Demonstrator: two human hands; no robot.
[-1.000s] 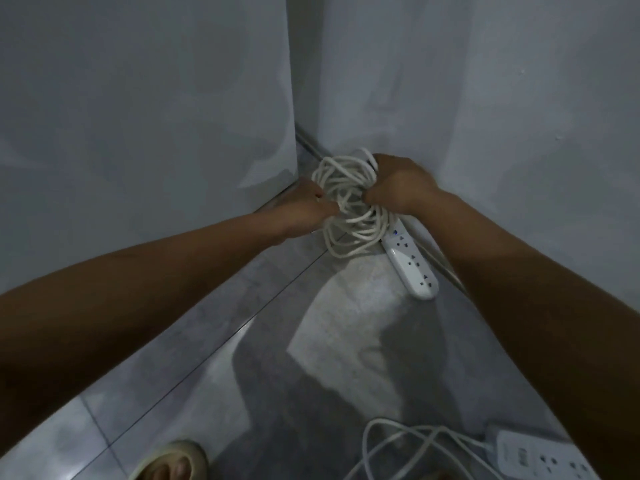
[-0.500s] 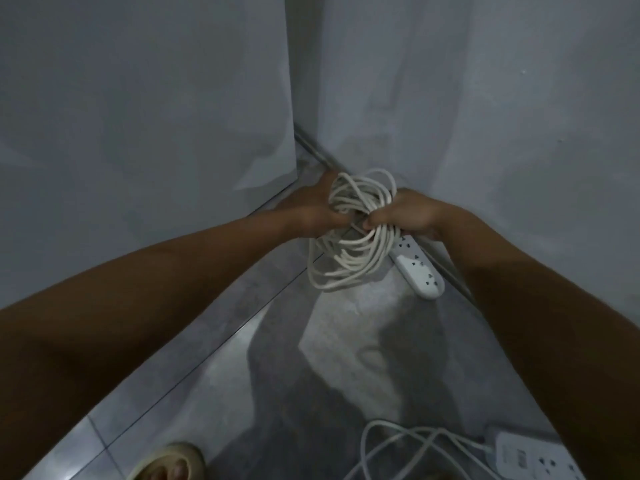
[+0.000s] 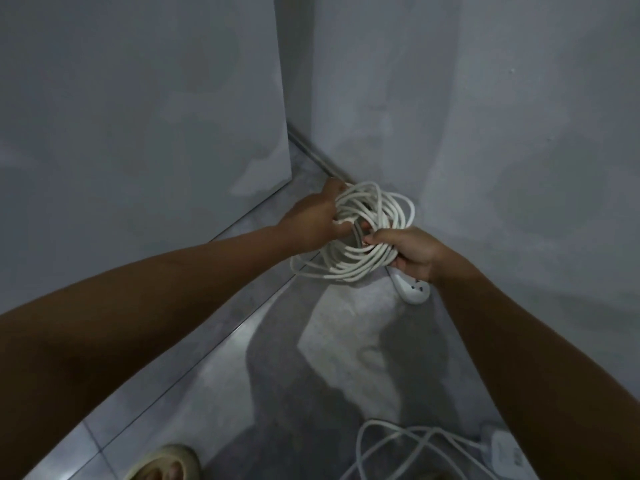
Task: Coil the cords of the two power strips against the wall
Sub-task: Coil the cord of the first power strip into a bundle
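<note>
A white cord [image 3: 375, 216], wound into several loops, hangs between my hands just above the floor near the wall corner. My left hand [image 3: 313, 216] grips the coil's left side. My right hand [image 3: 412, 252] is closed around the bundled loops on the right. Below my right hand, the end of a white power strip [image 3: 414, 291] lies on the floor by the right wall, mostly hidden by the hand. A second white power strip [image 3: 504, 452] lies at the bottom right, partly behind my right forearm, with its loose cord [image 3: 391, 445] sprawled on the floor.
Grey walls [image 3: 519, 133] meet in a corner behind the coil, and a grey panel [image 3: 138, 133] stands on the left. The floor [image 3: 329, 358] is grey tile. My foot in a pale sandal [image 3: 166, 465] shows at the bottom edge.
Both hands moved the coil back from the wall and slightly down. The loops are now gathered tighter in my right hand, which covers more of the power strip.
</note>
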